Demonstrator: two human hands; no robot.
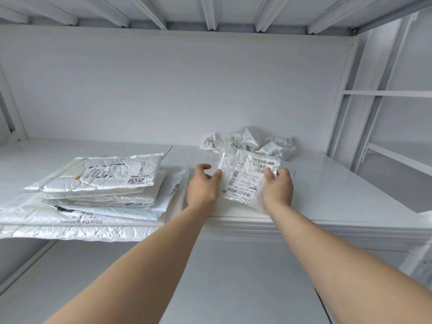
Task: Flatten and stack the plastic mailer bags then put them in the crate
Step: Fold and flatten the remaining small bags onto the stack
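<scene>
A person's two bare arms reach from the near edge over a white desk [339,183], working a plastic mailer bag [245,181] that lies just right of centre, label side up and printed with barcodes. To the left a stack of flattened bags [93,195] sits on the desk, larger ones at the bottom and smaller ones above. Its lowest bags overhang the near edge, and one carries the words "Enjoy the outdoors". The stack's right side lies just beside the left hand. A heap of crumpled bags [252,141] waits at the far side of the desk against the white back wall [187,90], directly behind the bag in hand and touching its far edge. A slatted white frame [210,12] runs overhead, and open white shelves [385,93] stand at the right.

Both forearms stretch forward, nearly parallel, wrists low over the desk. The left hand [202,185] meets the bag's left edge, thumb against the plastic and fingers curled in a narrow grip. The right hand [278,188] holds the bag's right edge, its fingers folded over the plastic near the label.
</scene>
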